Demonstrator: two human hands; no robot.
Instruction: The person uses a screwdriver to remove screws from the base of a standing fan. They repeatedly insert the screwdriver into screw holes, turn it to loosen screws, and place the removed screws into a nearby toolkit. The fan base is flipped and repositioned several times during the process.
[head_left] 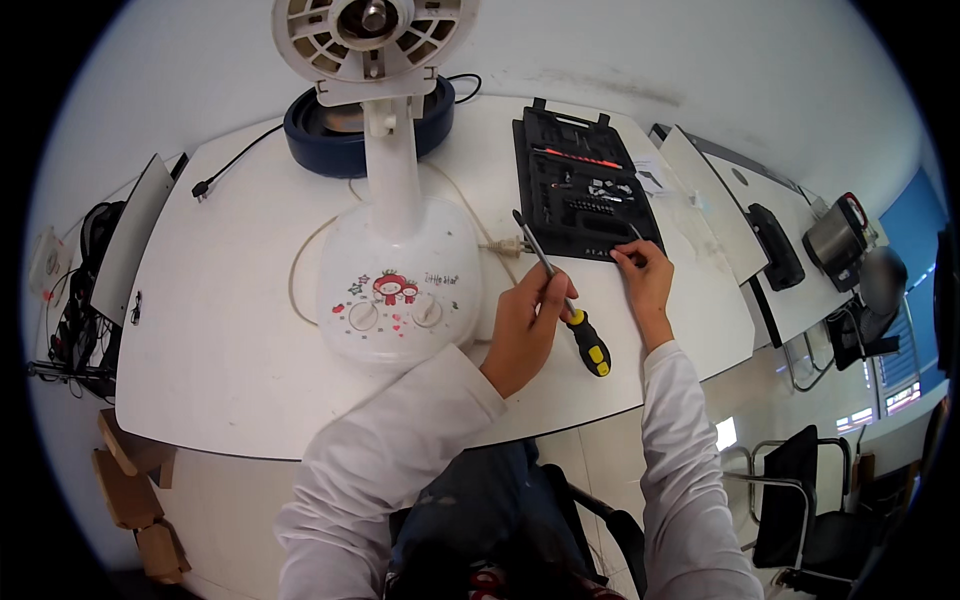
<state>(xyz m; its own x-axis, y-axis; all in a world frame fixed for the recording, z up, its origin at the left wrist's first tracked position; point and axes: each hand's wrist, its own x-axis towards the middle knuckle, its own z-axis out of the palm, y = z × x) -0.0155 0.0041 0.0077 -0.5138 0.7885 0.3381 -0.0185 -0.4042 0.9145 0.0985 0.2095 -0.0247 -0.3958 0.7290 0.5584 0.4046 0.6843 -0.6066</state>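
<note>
Head view: the left hand [525, 325] is closing around a screwdriver [560, 295] partway along its shaft, near where the shaft meets the black-and-yellow handle. The handle is pointing down toward the person and the thin metal shaft is angling up and away, with its tip hanging in the air near the front left corner of the black tool case [585, 185]. The right hand [645, 280] is resting with its fingertips at the front edge of that case, pinching something small and thin; what it is cannot be made out. The case is lying open on the white table [230, 300], bits and a red-handled tool sitting in its slots.

Just left of the screwdriver, a white desk fan base [400, 285] is standing, its guard removed and the motor hub [372, 35] showing bare at the top. A cream power cord [470, 215] is running behind the base, its plug lying close to the screwdriver's tip.

Risks, as judged: the grip is sitting forward of the heavy handle, so the tool is liable to pivot and slip. The raised tip is hovering near the cord and could snag it. The small part in the right hand could drop into the case or roll off the table edge
</note>
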